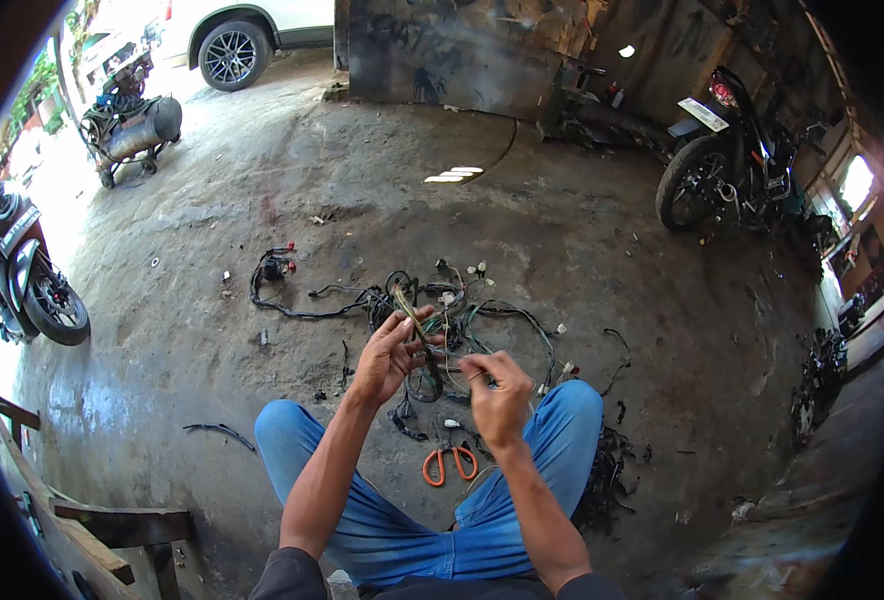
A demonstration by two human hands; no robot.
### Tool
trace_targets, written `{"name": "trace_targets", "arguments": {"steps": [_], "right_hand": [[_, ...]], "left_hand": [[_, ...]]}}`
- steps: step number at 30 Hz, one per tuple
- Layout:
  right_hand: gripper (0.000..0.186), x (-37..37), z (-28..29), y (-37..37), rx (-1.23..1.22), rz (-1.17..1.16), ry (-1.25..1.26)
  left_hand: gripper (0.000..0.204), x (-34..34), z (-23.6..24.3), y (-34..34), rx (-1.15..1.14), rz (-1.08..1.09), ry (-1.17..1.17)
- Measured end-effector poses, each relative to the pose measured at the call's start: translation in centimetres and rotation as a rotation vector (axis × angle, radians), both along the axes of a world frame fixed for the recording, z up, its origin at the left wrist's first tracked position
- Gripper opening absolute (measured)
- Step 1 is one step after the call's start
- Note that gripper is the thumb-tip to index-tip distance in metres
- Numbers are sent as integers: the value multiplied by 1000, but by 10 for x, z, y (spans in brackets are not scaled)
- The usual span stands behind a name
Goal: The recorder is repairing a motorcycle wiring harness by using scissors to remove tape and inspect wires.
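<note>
A tangled wiring harness with black-wrapped branches and several connectors is spread on the floor in front of my knees. My left hand is closed around a bundle of its wires, lifting part of it, with some fingers spread beyond the bundle. To the right, my right hand is pinched near the harness; whatever its fingertips hold is too small to make out. Scissors with orange handles lie between my legs, their blades partly hidden among the wires.
Black scraps are heaped beside my right knee, and a cut strip lies left. Motorcycles stand at the left and the far right. A tank on wheels and a white car are farther back. A wooden bench is at lower left.
</note>
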State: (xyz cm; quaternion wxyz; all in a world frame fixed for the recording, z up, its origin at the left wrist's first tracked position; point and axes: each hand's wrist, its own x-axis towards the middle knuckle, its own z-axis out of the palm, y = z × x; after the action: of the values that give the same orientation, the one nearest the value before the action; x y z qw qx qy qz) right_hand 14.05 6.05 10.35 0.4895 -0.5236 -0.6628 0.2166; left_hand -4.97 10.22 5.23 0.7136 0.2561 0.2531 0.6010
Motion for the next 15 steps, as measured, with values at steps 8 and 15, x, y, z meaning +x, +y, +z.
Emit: {"name": "trace_targets", "arguments": {"steps": [8,15], "right_hand": [[5,14,36,-18,-15,169,-39],[10,-17,-5,-67,-37,414,-117]], "left_hand": [[31,4,-2,6,77,17,0],[21,4,-15,2,13,96,-11]]}}
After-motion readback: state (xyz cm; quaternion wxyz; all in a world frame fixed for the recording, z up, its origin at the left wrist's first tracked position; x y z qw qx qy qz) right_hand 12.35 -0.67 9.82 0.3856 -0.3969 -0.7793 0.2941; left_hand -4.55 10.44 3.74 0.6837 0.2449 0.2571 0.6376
